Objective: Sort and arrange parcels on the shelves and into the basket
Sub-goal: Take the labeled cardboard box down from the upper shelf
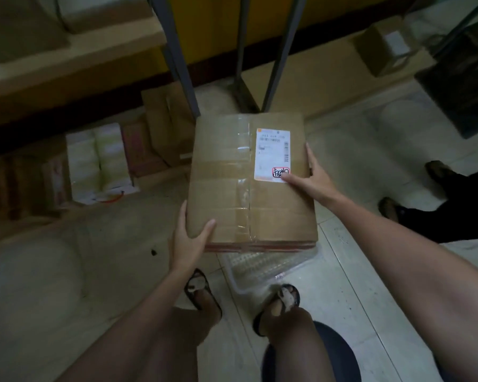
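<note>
A brown rectangular cardboard parcel [251, 179], sealed with clear and tan tape along its seams, is held at frame centre above the pale tiled floor [351, 274]. The left hand [189, 238] grips its corner at 7 o'clock, thumb on the top face, fingers [180, 216] wrapped round the left edge. The right hand [311, 175] clasps the edge at 3 o'clock, fingers along the side wall and the thumb lying on the top face.

A white shipping label [272, 154] sits on the parcel's upper right quarter. It carries barcodes and small print, too blurred to read. At its lower corner is a red-bordered box with black handwritten characters, touched by the thumb tip; they cannot be read with certainty.

Directly under the parcel, at 6 o'clock, a clear perforated plastic basket [260, 271] rests on the floor; only its near edge shows.

At 9 to 10 o'clock, under a beige shelf board [75, 64], stand further parcels: two white wrapped packs [100, 161], brown cartons [163, 125] and others in shadow. Grey metal shelf uprights [181, 56] rise at 12 o'clock. A small brown carton with a white label [385, 48] lies at 1 o'clock. The person's sandalled feet [202, 292] appear at 6 o'clock.
</note>
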`<move>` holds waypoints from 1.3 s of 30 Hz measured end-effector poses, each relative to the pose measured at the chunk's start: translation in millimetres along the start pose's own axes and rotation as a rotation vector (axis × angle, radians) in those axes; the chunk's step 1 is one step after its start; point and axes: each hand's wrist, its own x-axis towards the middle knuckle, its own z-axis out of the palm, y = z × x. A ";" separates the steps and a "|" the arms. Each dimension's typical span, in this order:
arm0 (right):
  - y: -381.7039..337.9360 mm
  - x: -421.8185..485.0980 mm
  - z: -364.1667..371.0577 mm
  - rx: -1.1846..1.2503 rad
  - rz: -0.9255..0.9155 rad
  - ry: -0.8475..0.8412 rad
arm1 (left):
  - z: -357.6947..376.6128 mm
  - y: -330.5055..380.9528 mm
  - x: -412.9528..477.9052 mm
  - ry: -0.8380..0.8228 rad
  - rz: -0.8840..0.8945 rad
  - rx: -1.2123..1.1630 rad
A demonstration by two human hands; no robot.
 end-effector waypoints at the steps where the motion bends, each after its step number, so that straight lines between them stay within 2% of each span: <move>1: 13.1 9.1 4.3 -0.022 0.005 -0.019 | 7.5 -13.9 1.4 -0.006 -0.025 -0.003; 6: 67.5 54.9 24.6 -0.136 -0.004 -0.066 | 41.1 -74.7 2.1 -0.116 -0.049 -0.007; 10: 104.1 92.2 41.5 -0.163 -0.051 -0.067 | 65.6 -113.7 16.0 -0.221 0.041 0.116; 15: 149.3 149.8 50.0 -0.188 -0.060 -0.003 | 107.2 -157.3 53.9 -0.253 0.125 0.156; 20: 183.0 185.4 70.3 -0.224 -0.086 -0.027 | 138.1 -196.4 78.1 -0.212 0.060 0.175; 23: 205.4 206.0 81.8 -0.406 -0.152 -0.037 | 157.2 -219.5 92.7 -0.216 0.127 0.270; 26: 224.0 218.2 95.1 -0.716 -0.276 0.014 | 176.2 -234.9 105.5 -0.301 0.142 0.284; 28: 234.0 223.6 104.6 -0.930 -0.363 0.056 | 188.8 -243.4 115.7 -0.317 0.159 0.403; 32: 246.7 234.4 109.8 -1.189 -0.389 0.092 | 203.2 -248.5 123.1 -0.286 0.081 0.549; 36: 242.3 234.8 112.9 -1.210 -0.385 0.101 | 203.0 -240.2 127.3 -0.344 -0.025 0.670; 39: 224.6 209.3 120.6 -1.012 -0.260 0.090 | 185.4 -207.3 133.8 -0.398 -0.019 0.771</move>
